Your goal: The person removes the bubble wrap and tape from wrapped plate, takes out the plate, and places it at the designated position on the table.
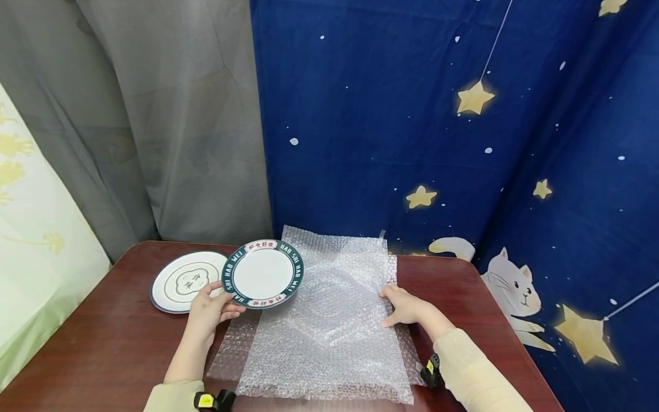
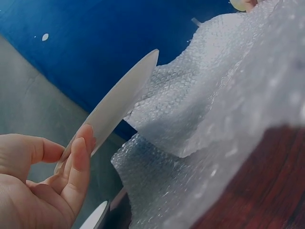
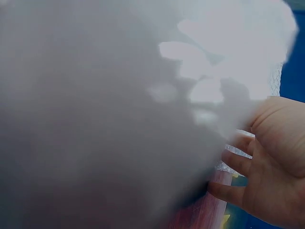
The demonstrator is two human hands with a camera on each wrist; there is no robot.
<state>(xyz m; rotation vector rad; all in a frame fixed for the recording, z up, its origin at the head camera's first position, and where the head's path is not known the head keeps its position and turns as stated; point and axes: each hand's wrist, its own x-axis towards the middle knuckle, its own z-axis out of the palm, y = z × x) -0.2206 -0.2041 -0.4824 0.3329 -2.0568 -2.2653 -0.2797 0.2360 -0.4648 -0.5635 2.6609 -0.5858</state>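
My left hand (image 1: 208, 312) pinches the near-left rim of a round plate (image 1: 262, 273) with a dark green lettered border. The plate is tilted, its face toward the head camera, and overlaps the left edge of the bubble wrap (image 1: 329, 366). In the left wrist view the plate (image 2: 119, 98) appears nearly edge-on, held between thumb and fingers. My right hand (image 1: 409, 307) is at the right edge of the bubble wrap, thumb and fingers spread apart. A faint round outline shows through the middle of the wrap. Blurred wrap (image 3: 119, 119) covers most of the right wrist view, hiding some fingertips.
A second white plate (image 1: 172, 284) with a dark rim and central lettering lies on the reddish-brown table (image 1: 103, 337) at the left. Behind the table hang a grey curtain (image 1: 195, 143) and a blue starry curtain (image 1: 370, 143).
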